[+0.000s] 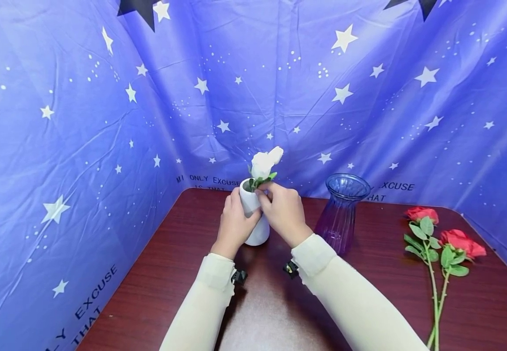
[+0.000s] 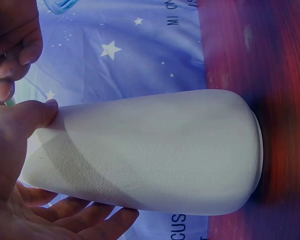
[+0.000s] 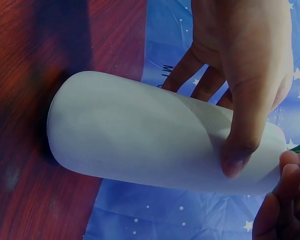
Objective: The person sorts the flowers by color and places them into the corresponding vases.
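Left-hand grip: our left hand [image 1: 234, 222] wraps the upper part of the white vase [image 2: 155, 152], thumb on one flank, fingers spaced along the other.
Right-hand grip: just beside it at the mouth, our right hand [image 1: 286, 209] has thumb and fingertips together, seemingly pinching the green below the white flowers [image 1: 263, 165]; the exact contact is hidden.
Why two hands: one steadies the vase, we reckon, leaving the other free to manage stems at the narrow opening.
Vase's line: long axis upright, mouth up between our hands, base below the grip on the table [image 1: 148, 292].
Flowers' line: blooms just above our pinch, facing up and leaning rightward; leaves [image 1: 253, 184] crowd the mouth, and we can't see how deep the stems go.
Right of the grip: a glass vase [image 1: 340, 214] stands upright near our right hand, apart from it, probably parked out of the way.
Far right of the grip: two red roses [image 1: 459, 243] lie flat, blooms pointing away from us, stems towards us, perhaps for easy reach.
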